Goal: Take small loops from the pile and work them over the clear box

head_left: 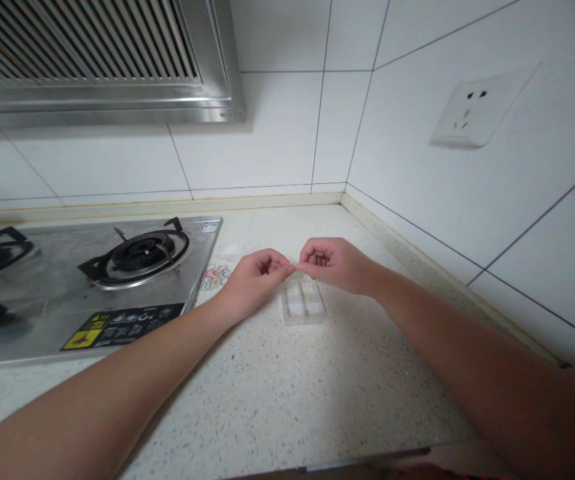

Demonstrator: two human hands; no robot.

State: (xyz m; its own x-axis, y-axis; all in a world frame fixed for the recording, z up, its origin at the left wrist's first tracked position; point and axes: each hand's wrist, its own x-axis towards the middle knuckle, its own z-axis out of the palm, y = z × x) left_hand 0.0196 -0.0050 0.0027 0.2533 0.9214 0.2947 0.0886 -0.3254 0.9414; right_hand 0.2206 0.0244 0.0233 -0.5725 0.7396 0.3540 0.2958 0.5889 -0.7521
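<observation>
My left hand and my right hand meet fingertip to fingertip above the counter. Both are closed in a pinch on a small, thin yellowish piece, too small to name and mostly covered by the fingers. Just below them a clear plastic box with compartments lies on the counter, its far end partly hidden by my hands. To the left of my left hand, a pile of thin coloured loops, like small rubber bands, rests beside the stove.
A steel gas stove with black burners fills the left side of the speckled counter. Over it hangs a range hood. White tiled walls close off the back and right, with a socket on the right wall.
</observation>
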